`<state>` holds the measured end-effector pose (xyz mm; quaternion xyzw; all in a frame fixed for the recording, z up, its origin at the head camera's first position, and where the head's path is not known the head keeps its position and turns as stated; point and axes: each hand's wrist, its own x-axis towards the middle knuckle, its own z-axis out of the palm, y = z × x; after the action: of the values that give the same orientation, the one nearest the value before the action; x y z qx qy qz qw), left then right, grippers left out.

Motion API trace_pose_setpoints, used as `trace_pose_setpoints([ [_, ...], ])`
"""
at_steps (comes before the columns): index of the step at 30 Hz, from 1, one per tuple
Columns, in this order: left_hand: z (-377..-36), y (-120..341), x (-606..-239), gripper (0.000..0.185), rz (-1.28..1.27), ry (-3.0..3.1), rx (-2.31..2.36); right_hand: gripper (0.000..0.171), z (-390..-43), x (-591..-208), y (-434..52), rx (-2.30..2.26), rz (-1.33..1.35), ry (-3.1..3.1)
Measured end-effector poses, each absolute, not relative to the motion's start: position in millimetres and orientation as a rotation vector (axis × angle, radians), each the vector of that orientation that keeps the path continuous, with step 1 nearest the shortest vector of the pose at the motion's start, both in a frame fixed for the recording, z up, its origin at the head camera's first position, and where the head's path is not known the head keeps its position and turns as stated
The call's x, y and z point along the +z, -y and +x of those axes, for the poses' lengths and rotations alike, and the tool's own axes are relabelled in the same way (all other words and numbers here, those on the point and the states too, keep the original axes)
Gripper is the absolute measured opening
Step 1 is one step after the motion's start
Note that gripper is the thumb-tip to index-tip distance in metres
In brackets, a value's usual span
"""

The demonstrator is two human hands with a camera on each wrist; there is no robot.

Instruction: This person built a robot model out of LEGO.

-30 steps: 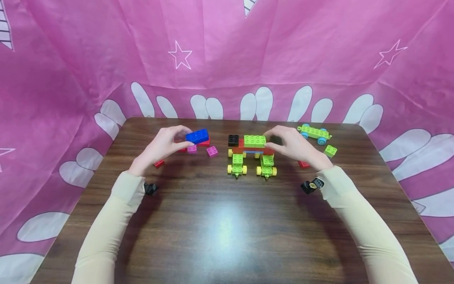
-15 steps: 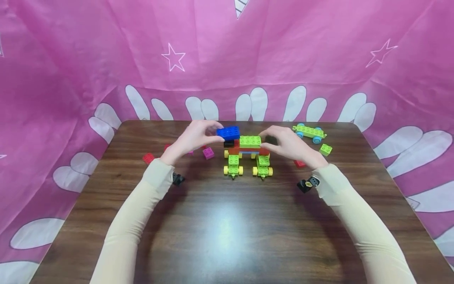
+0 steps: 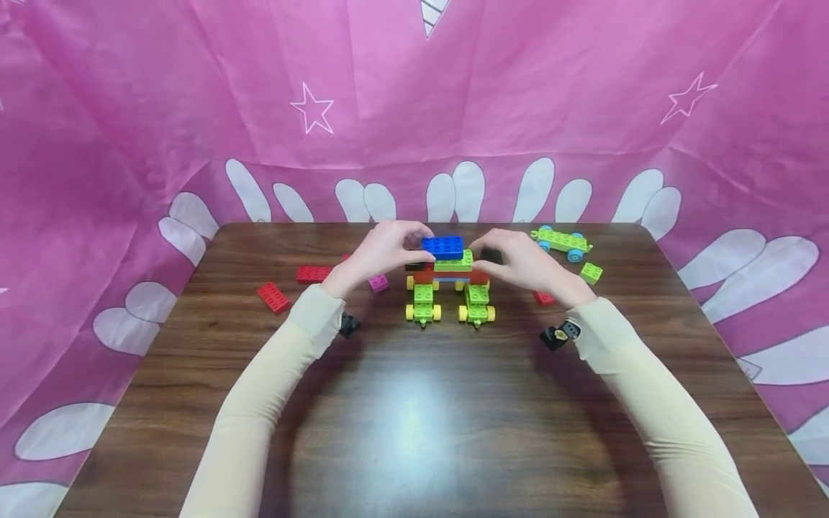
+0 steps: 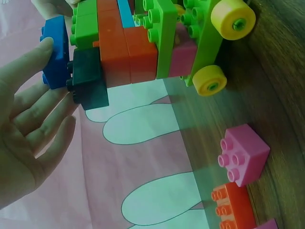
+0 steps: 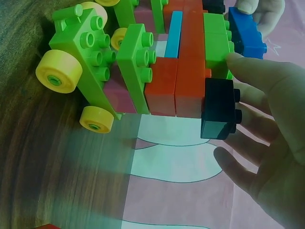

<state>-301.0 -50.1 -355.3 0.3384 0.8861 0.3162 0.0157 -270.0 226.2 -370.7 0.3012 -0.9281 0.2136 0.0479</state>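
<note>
My left hand (image 3: 383, 252) pinches a blue building brick (image 3: 443, 247) just over the lime-green bricks (image 5: 217, 40) on top of a wheeled brick structure. In the left wrist view a slight gap shows between the blue brick and the green ones. My right hand (image 3: 527, 262) steadies the structure's right end, its thumb at the green brick and fingers behind. Under the green bricks are red-orange bricks (image 4: 114, 52), with a black brick (image 4: 89, 76) at one end and another black brick (image 5: 218, 109) at the other. Two green bases (image 3: 423, 311) with yellow wheels (image 4: 232, 20) carry everything.
Red bricks (image 3: 273, 297) and a pink brick (image 4: 243, 155) lie left of the structure. On the right are a green car base (image 3: 561, 240) with blue wheels, a small green brick (image 3: 591, 273) and a red brick (image 3: 544, 298). A pink curtain (image 3: 388, 108) hangs behind the table.
My left hand has carried the blue brick rightward from above the loose bricks, past the black brick, to over the green bricks. The right hand has stayed at the structure's right end.
</note>
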Motion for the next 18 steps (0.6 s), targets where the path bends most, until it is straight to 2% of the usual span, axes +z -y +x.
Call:
trace_pose_setpoints([
  [18, -300.6, 36.4, -360.6, 0.040, 1.076, -2.748, 0.966, 0.031, -270.2, -364.1, -224.3, 0.676, 0.889, 2.843],
])
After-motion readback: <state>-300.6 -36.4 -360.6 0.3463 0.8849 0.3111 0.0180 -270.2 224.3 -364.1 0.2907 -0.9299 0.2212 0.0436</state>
